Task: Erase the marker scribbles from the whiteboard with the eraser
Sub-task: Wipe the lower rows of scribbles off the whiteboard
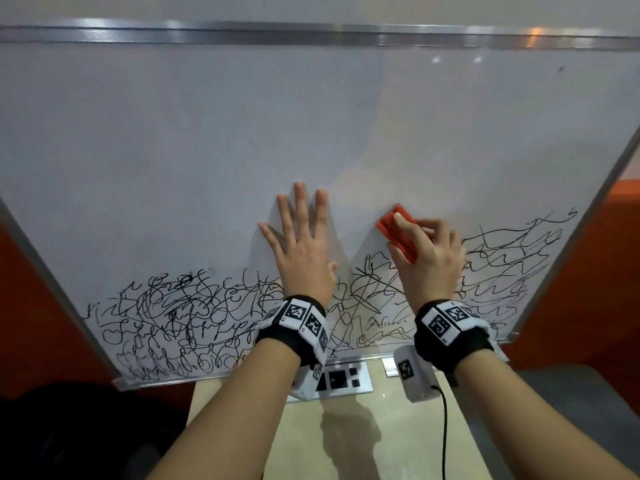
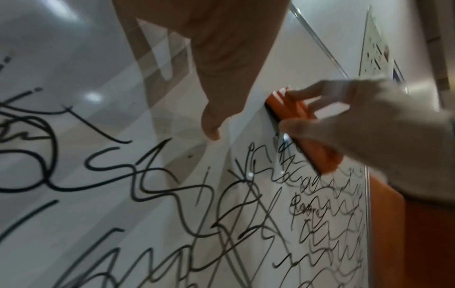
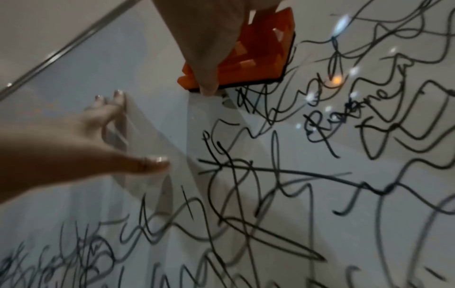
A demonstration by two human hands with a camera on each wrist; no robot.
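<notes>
A large whiteboard (image 1: 311,126) fills the head view, its upper part clean. Black marker scribbles (image 1: 180,320) cover its lower band from left to right. My right hand (image 1: 429,258) grips an orange eraser (image 1: 398,230) by its sides and holds it flat against the board at the top edge of the scribbles. In the right wrist view the orange eraser (image 3: 256,58) shows a black felt base against the board, partly hidden by my thumb. My left hand (image 1: 301,240) lies flat on the board, fingers spread, left of the eraser (image 2: 302,124).
The board has a metal frame (image 1: 311,32) and leans over a beige table (image 1: 363,438). A printed marker plate (image 1: 341,379) lies on the table just below the board's lower edge. Orange surfaces (image 1: 620,271) flank the board on both sides. A black cable (image 1: 444,431) hangs from my right wrist unit.
</notes>
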